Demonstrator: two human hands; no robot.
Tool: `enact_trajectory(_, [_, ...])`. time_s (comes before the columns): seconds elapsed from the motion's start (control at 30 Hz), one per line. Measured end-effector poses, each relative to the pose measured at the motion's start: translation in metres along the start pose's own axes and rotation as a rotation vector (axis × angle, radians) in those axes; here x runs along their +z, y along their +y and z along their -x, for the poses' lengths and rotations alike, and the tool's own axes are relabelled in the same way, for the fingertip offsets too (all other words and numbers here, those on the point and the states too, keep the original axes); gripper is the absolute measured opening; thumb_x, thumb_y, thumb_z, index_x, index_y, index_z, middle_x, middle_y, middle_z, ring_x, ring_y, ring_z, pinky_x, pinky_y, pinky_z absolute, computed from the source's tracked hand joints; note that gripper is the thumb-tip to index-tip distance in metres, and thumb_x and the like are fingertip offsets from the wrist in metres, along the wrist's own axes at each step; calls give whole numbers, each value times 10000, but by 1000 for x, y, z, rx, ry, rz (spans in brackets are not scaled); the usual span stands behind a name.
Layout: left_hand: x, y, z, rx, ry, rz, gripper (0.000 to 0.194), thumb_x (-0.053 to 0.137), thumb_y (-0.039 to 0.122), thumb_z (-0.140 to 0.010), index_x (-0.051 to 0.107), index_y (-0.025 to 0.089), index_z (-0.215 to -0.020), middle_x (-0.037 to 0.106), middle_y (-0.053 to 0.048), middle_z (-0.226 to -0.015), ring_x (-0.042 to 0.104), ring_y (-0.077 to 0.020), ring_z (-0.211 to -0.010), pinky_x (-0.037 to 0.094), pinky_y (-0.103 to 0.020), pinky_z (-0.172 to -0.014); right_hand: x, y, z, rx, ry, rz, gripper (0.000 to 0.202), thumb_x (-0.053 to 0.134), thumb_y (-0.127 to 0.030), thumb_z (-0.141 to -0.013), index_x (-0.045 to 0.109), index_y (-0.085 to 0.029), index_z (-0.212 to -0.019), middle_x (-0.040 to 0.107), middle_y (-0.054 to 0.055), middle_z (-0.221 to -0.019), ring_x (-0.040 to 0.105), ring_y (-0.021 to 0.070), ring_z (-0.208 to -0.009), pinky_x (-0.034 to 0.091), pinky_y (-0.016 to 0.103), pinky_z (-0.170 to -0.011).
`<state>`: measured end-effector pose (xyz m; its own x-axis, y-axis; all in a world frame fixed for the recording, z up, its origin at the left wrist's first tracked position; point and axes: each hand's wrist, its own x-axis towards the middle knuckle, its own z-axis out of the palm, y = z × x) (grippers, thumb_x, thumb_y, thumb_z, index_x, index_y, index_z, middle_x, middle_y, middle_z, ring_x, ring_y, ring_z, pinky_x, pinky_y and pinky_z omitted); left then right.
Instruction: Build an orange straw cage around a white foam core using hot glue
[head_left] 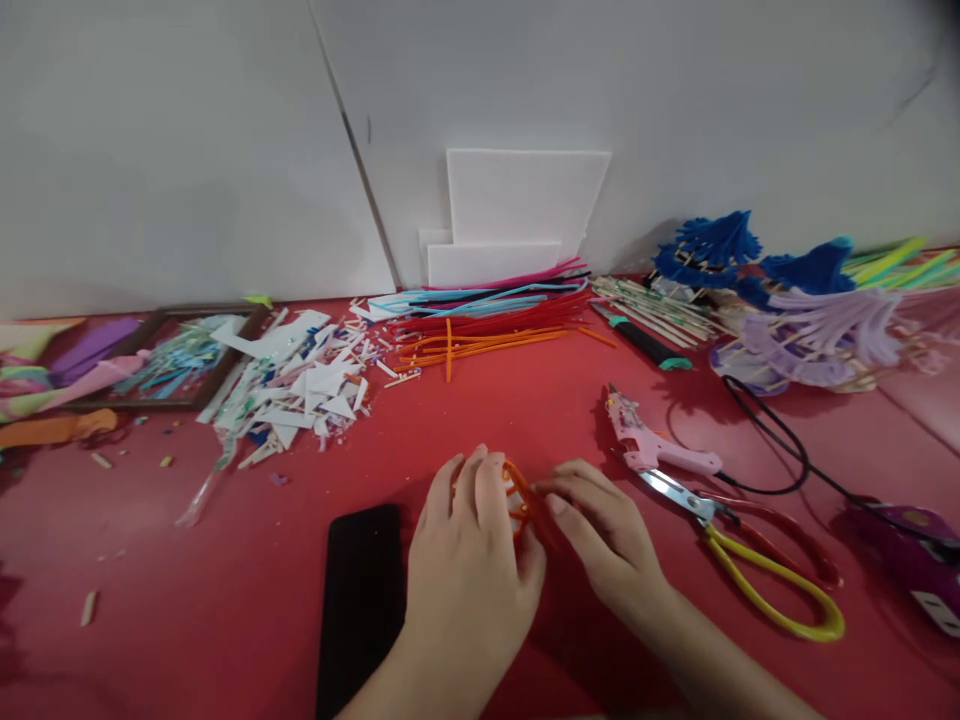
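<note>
My left hand (pixel 472 540) is wrapped over a small white piece with orange pipe cleaner (pixel 517 490) wound on it, most of which the fingers hide. On its right side my right hand (pixel 600 520) pinches the orange pipe cleaner between thumb and fingertips; that end is blurred. Behind the hands lies a bundle of loose orange pipe cleaners (pixel 495 345), with red ones (pixel 495 317) and light blue ones (pixel 465 300) beyond. A black phone (pixel 361 600) lies just left of my left hand.
At right are a pink glue gun (pixel 641 440), scissors (pixel 750 545) with red and yellow handles, and a magenta power strip (pixel 907 560) with a black cord. White scraps (pixel 307 385) are heaped at left. White boards (pixel 525 200) lean on the wall. Blue and lilac crafts (pixel 817 340) stand far right.
</note>
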<state>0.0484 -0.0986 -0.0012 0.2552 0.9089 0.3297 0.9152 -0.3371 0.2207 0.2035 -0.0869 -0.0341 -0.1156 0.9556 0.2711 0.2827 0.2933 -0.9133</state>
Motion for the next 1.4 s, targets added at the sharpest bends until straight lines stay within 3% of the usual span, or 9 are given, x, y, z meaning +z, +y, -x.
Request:
enact_trajectory(0.13, [-1,1,0,-17,-16,-25,476,568,182,-771,487,92,-1231,637,-185,-1201,591,-353,-1121,550,-516,-906,0,0,5,-118,-90,87,201,498,-139,-883,644,-191,-1011,608,59,-888,594,172,-821,516,293,-713])
enact_trajectory(0.23, [-3,-1,-2,-16,-36,-37,425,573,211,-792,517,81,-1193,641,-192,-1191,588,-352,-1112,547,-514,-897,2,2,10,-132,-63,121,252,489,-115,-869,620,-188,-1072,613,82,-976,598,191,-912,524,326,-793])
enact_trajectory(0.53, [-15,-12,-1,37,-93,-38,366,480,348,-913,539,118,-1192,661,-178,-1181,630,-341,-1044,549,-513,-836,0,5,16,-37,24,86,247,535,-177,-890,578,-227,-1128,626,74,-1006,610,193,-905,535,338,-778])
enact_trajectory(0.7, [-30,-24,-5,-38,-153,-87,313,379,320,-936,584,164,-1113,731,-136,-983,706,-302,-806,557,-415,-635,1,6,21,39,12,30,258,548,-212,-898,553,-237,-1155,639,61,-1009,621,175,-885,537,327,-767])
enact_trajectory(0.87, [-36,-37,-10,-136,-206,-98,336,347,363,-930,626,220,-1050,740,-80,-755,696,-284,-613,486,-353,-495,6,5,21,253,-10,-88,185,558,-285,-892,593,-217,-1061,658,55,-936,641,168,-829,539,314,-747])
enact_trajectory(1.0, [-32,-47,-18,-187,-156,165,287,383,323,-893,632,239,-1009,733,-69,-1000,693,-265,-852,512,-374,-698,8,1,18,429,34,-247,216,599,-357,-855,570,-218,-1018,629,36,-886,617,157,-807,527,286,-711])
enact_trajectory(1.1, [-25,-59,-24,-374,-195,562,162,511,278,-764,645,230,-842,678,-10,-771,621,-191,-689,463,-284,-616,10,-1,20,528,67,-363,279,654,-447,-810,524,-215,-897,537,-15,-756,531,123,-674,465,243,-605])
enact_trajectory(1.2, [-16,-75,-26,-694,-155,979,62,527,249,-669,553,207,-634,432,56,-499,431,-120,-491,382,-231,-512,14,-3,26,624,-12,-505,395,653,-553,-790,457,-211,-759,455,-45,-668,437,99,-591,391,225,-546])
enact_trajectory(1.4, [-12,-96,-30,-873,-92,1199,184,577,302,-667,499,211,-808,410,105,-492,397,-83,-440,511,-272,-583,19,-1,30,649,10,-612,433,649,-602,-774,463,-213,-736,425,-53,-633,412,96,-558,361,227,-522])
